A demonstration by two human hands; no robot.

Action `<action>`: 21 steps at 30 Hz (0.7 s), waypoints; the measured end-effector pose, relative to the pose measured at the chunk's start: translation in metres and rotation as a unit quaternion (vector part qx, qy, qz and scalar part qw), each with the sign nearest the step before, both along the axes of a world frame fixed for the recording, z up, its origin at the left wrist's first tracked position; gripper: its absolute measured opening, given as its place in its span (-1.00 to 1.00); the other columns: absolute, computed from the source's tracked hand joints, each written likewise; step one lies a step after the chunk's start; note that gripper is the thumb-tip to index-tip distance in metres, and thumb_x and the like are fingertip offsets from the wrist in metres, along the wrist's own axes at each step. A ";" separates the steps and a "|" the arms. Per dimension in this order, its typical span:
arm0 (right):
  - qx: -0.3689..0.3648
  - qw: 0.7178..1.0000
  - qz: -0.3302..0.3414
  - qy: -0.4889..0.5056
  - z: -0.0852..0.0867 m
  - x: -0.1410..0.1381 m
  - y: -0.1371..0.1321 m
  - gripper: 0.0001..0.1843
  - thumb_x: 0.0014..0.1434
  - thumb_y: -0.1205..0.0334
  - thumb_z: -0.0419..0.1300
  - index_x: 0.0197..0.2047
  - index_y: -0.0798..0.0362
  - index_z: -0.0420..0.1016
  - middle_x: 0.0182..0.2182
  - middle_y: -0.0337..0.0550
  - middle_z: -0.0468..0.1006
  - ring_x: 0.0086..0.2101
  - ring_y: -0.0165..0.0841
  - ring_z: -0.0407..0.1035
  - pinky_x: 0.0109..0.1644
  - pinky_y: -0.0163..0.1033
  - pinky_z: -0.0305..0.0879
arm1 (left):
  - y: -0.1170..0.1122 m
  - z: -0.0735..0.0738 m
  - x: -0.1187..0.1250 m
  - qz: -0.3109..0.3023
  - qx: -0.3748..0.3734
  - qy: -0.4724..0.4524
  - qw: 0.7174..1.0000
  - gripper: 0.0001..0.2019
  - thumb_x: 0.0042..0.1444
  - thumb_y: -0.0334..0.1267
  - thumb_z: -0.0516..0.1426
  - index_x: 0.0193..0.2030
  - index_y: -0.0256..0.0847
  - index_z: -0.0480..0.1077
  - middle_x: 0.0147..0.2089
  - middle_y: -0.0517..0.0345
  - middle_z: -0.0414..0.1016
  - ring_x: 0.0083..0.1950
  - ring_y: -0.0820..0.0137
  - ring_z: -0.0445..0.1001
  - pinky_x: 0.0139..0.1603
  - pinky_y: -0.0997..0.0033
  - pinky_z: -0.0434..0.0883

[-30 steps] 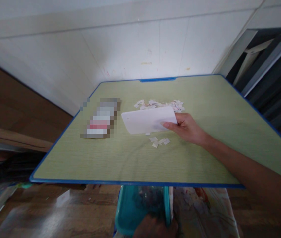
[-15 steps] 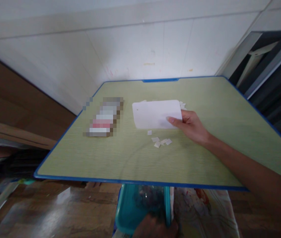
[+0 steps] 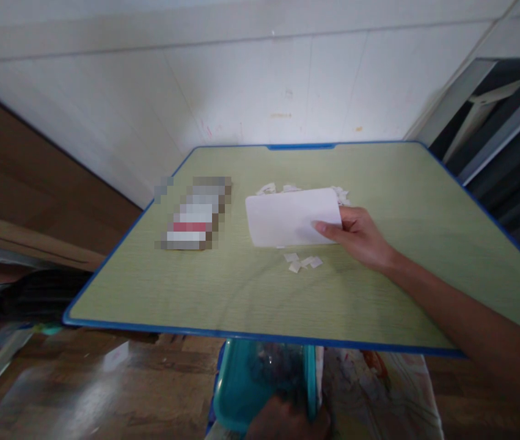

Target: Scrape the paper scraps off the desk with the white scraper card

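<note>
My right hand (image 3: 358,235) grips the right end of a white flat plastic card (image 3: 289,217), held on edge over the green table (image 3: 241,287). Several small paper scraps (image 3: 303,262) lie just in front of the card. More scraps (image 3: 282,188) show behind its top edge. My left hand (image 3: 287,420) is below the table's front edge, closed on the rim of a teal bin (image 3: 236,391) that holds crumpled clear plastic.
A blurred-out flat object (image 3: 193,214) lies on the table left of the card. A white tiled wall stands behind the table. Dark panels (image 3: 507,122) lean at the right. Wooden boards and clutter sit on the floor at left.
The card was pushed away over the far scraps, then drawn back toward me and tilted, so the far scraps show again. My left hand stayed on the bin.
</note>
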State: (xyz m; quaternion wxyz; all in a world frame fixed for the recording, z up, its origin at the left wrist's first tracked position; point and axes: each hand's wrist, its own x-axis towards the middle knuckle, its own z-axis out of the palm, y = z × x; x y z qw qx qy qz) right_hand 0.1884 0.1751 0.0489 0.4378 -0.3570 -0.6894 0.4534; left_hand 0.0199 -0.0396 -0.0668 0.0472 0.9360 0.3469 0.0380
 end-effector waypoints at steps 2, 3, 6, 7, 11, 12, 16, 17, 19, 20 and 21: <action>-0.007 1.000 0.015 0.007 0.000 0.000 -0.001 -0.87 -0.04 0.25 0.14 -0.42 0.14 0.43 -0.45 -0.25 0.40 -0.46 -0.53 0.25 -0.43 -0.42 0.16 | 0.001 0.001 0.000 0.000 -0.009 0.006 1.000 -0.88 -0.15 -0.26 0.08 -0.39 -0.10 0.25 -0.73 0.35 0.25 -0.77 0.45 0.16 -0.81 0.48 -0.05; -0.019 0.999 0.025 0.016 0.000 0.000 -0.002 -0.88 -0.05 0.25 0.15 -0.43 0.14 0.42 -0.47 -0.25 0.39 -0.48 -0.53 0.25 -0.44 -0.42 0.16 | 0.001 0.001 0.000 -0.002 -0.011 0.005 1.000 -0.88 -0.15 -0.26 0.08 -0.39 -0.10 0.24 -0.73 0.35 0.26 -0.78 0.45 0.16 -0.81 0.48 -0.05; -0.070 0.995 0.056 0.043 0.000 0.002 -0.004 -0.86 -0.06 0.23 0.15 -0.42 0.14 0.40 -0.53 -0.26 0.38 -0.52 -0.52 0.25 -0.48 -0.40 0.16 | 0.001 -0.001 -0.001 -0.006 -0.013 -0.003 1.000 -0.89 -0.14 -0.27 0.08 -0.40 -0.11 0.23 -0.72 0.35 0.27 -0.78 0.46 0.17 -0.80 0.49 -0.05; -0.076 0.994 0.058 0.043 0.001 0.002 -0.005 -0.85 -0.06 0.23 0.15 -0.41 0.14 0.40 -0.54 -0.26 0.37 -0.53 -0.51 0.25 -0.49 -0.40 0.16 | 0.001 -0.003 -0.001 -0.005 -0.017 -0.004 1.000 -0.90 -0.13 -0.27 0.07 -0.41 -0.11 0.23 -0.71 0.35 0.28 -0.77 0.46 0.18 -0.80 0.49 -0.05; -0.021 0.999 0.026 -0.014 0.004 -0.001 -0.007 -0.83 -0.03 0.21 0.12 -0.41 0.15 0.41 -0.50 -0.25 0.39 -0.50 -0.51 0.25 -0.47 -0.41 0.17 | 0.000 -0.006 -0.002 0.003 -0.015 -0.003 1.000 -0.91 -0.12 -0.23 0.08 -0.45 -0.10 0.21 -0.72 0.35 0.28 -0.77 0.42 0.21 -0.81 0.47 -0.02; 0.000 0.999 0.023 -0.034 0.004 -0.002 -0.008 -0.82 -0.02 0.20 0.11 -0.40 0.15 0.41 -0.47 -0.24 0.40 -0.48 -0.50 0.26 -0.45 -0.41 0.17 | 0.000 -0.007 -0.002 0.001 -0.009 -0.005 1.000 -0.91 -0.12 -0.23 0.08 -0.44 -0.10 0.21 -0.73 0.35 0.27 -0.78 0.42 0.20 -0.81 0.46 -0.02; 0.055 0.994 0.035 -0.093 0.003 -0.007 -0.011 -0.77 0.02 0.18 0.07 -0.38 0.17 0.43 -0.42 -0.19 0.42 -0.43 -0.47 0.27 -0.40 -0.40 0.19 | -0.002 -0.009 -0.002 -0.002 -0.005 -0.008 1.000 -0.86 -0.11 -0.23 0.07 -0.34 -0.09 0.23 -0.73 0.37 0.27 -0.79 0.43 0.19 -0.82 0.48 0.01; 0.056 0.992 0.041 -0.101 0.003 -0.008 -0.012 -0.77 0.02 0.18 0.06 -0.38 0.17 0.43 -0.43 -0.18 0.42 -0.43 -0.47 0.28 -0.39 -0.39 0.20 | -0.003 -0.011 -0.002 -0.003 -0.001 -0.009 1.000 -0.84 -0.10 -0.23 0.06 -0.31 -0.09 0.23 -0.73 0.37 0.27 -0.79 0.43 0.19 -0.82 0.48 0.02; 0.040 0.992 0.068 -0.094 0.003 -0.008 -0.014 -0.77 0.02 0.18 0.06 -0.37 0.16 0.44 -0.44 -0.19 0.43 -0.43 -0.47 0.29 -0.39 -0.39 0.21 | -0.004 -0.014 -0.002 -0.006 0.010 -0.014 1.000 -0.84 -0.10 -0.25 0.05 -0.30 -0.11 0.23 -0.72 0.36 0.27 -0.77 0.43 0.21 -0.82 0.49 0.05; 0.023 0.993 0.086 -0.077 0.003 -0.007 -0.014 -0.78 0.02 0.19 0.07 -0.35 0.15 0.43 -0.43 -0.19 0.44 -0.42 -0.47 0.30 -0.38 -0.39 0.22 | -0.004 -0.015 -0.002 -0.009 0.014 -0.016 1.000 -0.84 -0.10 -0.27 0.05 -0.31 -0.11 0.23 -0.72 0.36 0.27 -0.77 0.43 0.21 -0.81 0.50 0.06; 0.003 0.993 0.102 -0.053 0.004 -0.006 -0.015 -0.80 0.01 0.20 0.08 -0.34 0.14 0.43 -0.41 -0.20 0.45 -0.41 -0.47 0.31 -0.37 -0.39 0.23 | -0.004 -0.015 -0.002 -0.009 0.014 -0.014 1.000 -0.84 -0.11 -0.29 0.06 -0.31 -0.11 0.23 -0.71 0.36 0.28 -0.76 0.43 0.22 -0.80 0.50 0.08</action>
